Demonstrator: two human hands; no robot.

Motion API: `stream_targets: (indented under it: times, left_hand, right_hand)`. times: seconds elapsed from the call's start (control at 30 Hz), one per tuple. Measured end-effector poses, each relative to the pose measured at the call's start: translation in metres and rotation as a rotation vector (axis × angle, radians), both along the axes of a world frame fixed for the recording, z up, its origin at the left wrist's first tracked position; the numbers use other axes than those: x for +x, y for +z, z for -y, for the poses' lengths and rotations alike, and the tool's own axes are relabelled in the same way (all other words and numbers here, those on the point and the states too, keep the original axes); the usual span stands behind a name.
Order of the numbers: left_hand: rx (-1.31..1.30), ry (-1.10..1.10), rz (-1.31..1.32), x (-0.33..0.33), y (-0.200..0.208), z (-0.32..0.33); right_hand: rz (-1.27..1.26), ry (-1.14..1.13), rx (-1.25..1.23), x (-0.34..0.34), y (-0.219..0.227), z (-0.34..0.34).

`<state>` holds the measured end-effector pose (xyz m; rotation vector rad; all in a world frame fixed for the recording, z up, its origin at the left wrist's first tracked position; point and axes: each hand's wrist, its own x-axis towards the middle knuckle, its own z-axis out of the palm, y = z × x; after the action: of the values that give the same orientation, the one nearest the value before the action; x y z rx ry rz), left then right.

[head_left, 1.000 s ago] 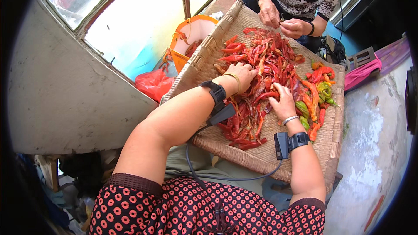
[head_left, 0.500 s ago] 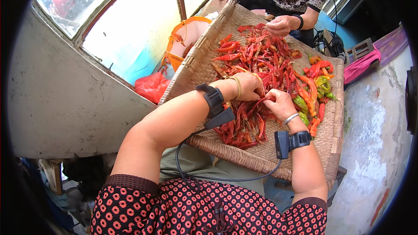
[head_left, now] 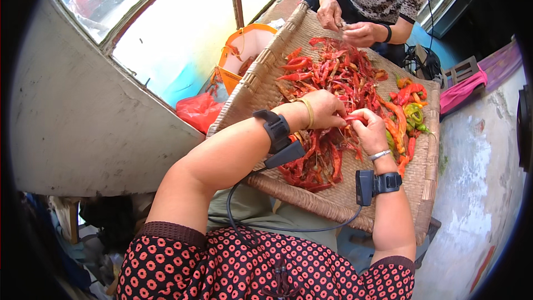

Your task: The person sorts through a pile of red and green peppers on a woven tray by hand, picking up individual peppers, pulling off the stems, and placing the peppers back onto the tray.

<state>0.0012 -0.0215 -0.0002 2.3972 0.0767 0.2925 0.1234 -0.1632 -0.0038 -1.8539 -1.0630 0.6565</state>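
Between the pinched fingertips of both my hands is a red chili pepper [head_left: 353, 117], held just above the tray. My left hand [head_left: 325, 110] grips one end, its palm turned down. At the other end is my right hand [head_left: 371, 132], thumb and fingers closed. A heap of dried red chilies [head_left: 338, 72] spreads beneath and beyond them across a woven tray [head_left: 256, 83]. Right of the heap lie plumper orange, red and green peppers [head_left: 401, 116]. My left hand covers part of the heap.
Across the tray, a co-worker's hands [head_left: 344, 25] meet over its far edge, holding something small. An orange-rimmed box [head_left: 226, 75] and a red plastic bag [head_left: 200, 112] stand to the left by the window. A cable [head_left: 300, 226] links my wrist devices.
My hands have shifted slightly right, and the chili now shows stretched between them. The co-worker's hands, apart before, have come together over the tray's far side.
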Motion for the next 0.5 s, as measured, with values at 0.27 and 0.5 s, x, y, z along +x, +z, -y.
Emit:
stream_targets:
  times: [0.27, 0.5]
  left_hand:
    - [-0.577, 0.340, 0.175, 0.002, 0.015, -0.022]
    - [-1.352, 0.799, 0.699, -0.012, 0.012, -0.100]
  right_hand:
    - [-0.092, -0.109, 0.174, 0.001, -0.008, -0.001]
    - [0.108, 0.117, -0.026, 0.003, -0.024, 0.005]
